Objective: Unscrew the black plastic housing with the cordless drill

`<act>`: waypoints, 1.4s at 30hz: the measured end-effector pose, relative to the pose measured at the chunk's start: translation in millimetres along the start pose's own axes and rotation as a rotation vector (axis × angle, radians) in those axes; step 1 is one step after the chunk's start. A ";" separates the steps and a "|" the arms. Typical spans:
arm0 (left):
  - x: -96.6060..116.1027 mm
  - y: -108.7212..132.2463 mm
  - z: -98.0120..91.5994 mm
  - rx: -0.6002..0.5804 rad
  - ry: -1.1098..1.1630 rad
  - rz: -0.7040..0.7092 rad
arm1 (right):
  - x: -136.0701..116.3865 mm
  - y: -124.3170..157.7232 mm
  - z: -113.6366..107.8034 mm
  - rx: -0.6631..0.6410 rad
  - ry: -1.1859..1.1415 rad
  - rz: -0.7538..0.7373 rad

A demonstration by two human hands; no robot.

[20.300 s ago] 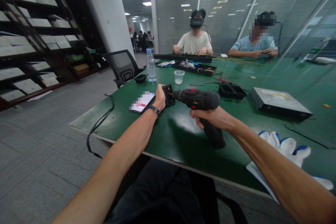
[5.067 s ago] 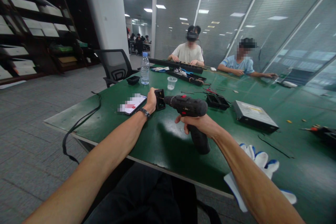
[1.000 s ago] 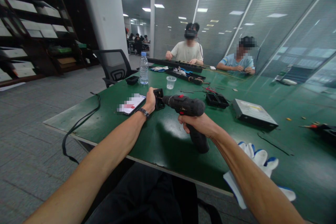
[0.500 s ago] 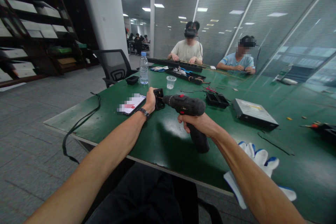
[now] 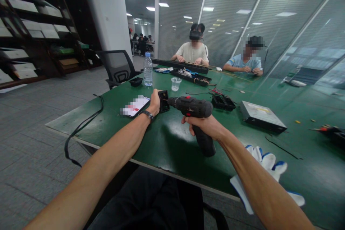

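Note:
Wrapped around the grip of a black cordless drill (image 5: 192,106) is my right hand (image 5: 206,126). The drill lies level, its chuck pointing left. My left hand (image 5: 154,103) is closed on a small black plastic box (image 5: 163,101), tipped up on its side with its hollow face turned toward the drill. The drill's tip reaches to the box's open side; whether it touches a screw inside cannot be made out. Beside my left wrist, a phone (image 5: 136,106) with a lit screen lies on the green table (image 5: 151,151).
A water bottle (image 5: 148,70), a clear plastic cup (image 5: 176,84) and a black tray (image 5: 223,102) stand beyond my hands. At right are a metal drive unit (image 5: 262,116) and white gloves (image 5: 266,161) under my forearm. Two people sit across the table. A black strap (image 5: 81,125) hangs off the left edge.
Almost nothing differs. The drill and both hands hold nearly the same pose, with only a slight shift of the view.

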State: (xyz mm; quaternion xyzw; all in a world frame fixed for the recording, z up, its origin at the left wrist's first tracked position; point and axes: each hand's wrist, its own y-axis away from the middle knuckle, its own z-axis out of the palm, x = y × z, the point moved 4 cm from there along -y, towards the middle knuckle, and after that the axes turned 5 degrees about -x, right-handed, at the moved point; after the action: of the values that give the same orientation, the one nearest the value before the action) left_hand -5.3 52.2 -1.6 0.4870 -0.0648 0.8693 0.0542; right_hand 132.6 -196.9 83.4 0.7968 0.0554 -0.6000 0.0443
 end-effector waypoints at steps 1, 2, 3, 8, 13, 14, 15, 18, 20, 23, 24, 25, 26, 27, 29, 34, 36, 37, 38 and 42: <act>-0.1 0.4 0.1 -0.002 0.007 -0.004 | 1.9 -0.3 -0.8 0.008 -0.004 -0.005; -0.2 0.7 0.1 -0.005 0.016 -0.005 | 3.9 -0.5 -1.4 0.014 -0.005 -0.007; -0.3 0.9 0.1 -0.008 0.023 -0.003 | 5.8 -0.6 -1.8 0.018 -0.006 -0.008; -1.1 -0.4 -0.1 -0.022 0.004 0.020 | 7.4 -0.3 -1.1 0.033 0.000 -0.059; -1.0 -1.5 -1.0 -0.003 -0.010 0.039 | 4.3 0.4 -1.1 0.068 -0.042 -0.123; -1.0 -1.5 -0.8 -0.003 -0.007 0.035 | 4.0 0.4 -1.3 0.071 -0.044 -0.132; -1.1 -1.4 -0.8 0.000 -0.003 0.030 | 3.9 0.3 -1.5 0.074 -0.042 -0.140; -0.7 -0.9 -0.3 0.007 0.002 0.028 | 4.2 0.0 -3.2 0.096 -0.012 -0.150; -0.5 -0.3 0.4 0.003 0.003 0.027 | 5.2 -0.1 -4.9 0.113 0.012 -0.146; -0.4 0.6 1.3 -0.007 0.004 0.024 | 7.9 -0.5 -7.7 0.103 0.013 -0.128; -0.5 0.7 1.5 -0.010 0.001 0.025 | 9.0 -0.6 -8.8 0.093 0.008 -0.118; -0.6 0.8 1.8 -0.015 -0.004 0.028 | 10.1 -0.7 -9.9 0.082 0.003 -0.107; -0.8 0.8 2.1 -0.021 -0.010 0.032 | 10.9 -0.8 -11.3 0.076 0.002 -0.097; -1.3 0.6 2.3 -0.026 -0.015 0.033 | 11.5 -0.7 -12.7 0.074 0.002 -0.087; -2.8 0.0 2.2 -0.024 -0.017 0.028 | 11.8 -0.4 -15.4 0.085 0.001 -0.072; -4.5 -0.6 1.7 -0.008 -0.013 0.023 | 9.3 -0.1 -15.6 0.104 -0.004 -0.072; -3.7 0.3 2.7 -0.015 -0.009 0.021 | 8.8 -0.2 -14.2 0.114 -0.004 -0.068; -3.2 1.0 3.4 -0.020 -0.007 0.016 | 8.8 -0.3 -13.6 0.121 -0.008 -0.064; -2.7 1.7 4.2 -0.025 -0.005 0.011 | 8.9 -0.4 -13.1 0.127 -0.015 -0.061; -0.4 4.1 5.9 -0.024 -0.010 0.010 | 9.9 -0.8 -12.9 0.136 -0.055 -0.053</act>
State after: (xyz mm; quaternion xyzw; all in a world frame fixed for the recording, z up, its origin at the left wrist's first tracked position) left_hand -0.8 47.2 0.9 0.4903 -0.0781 0.8663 0.0555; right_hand 147.5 -194.0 77.4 0.7796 0.0343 -0.6249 -0.0246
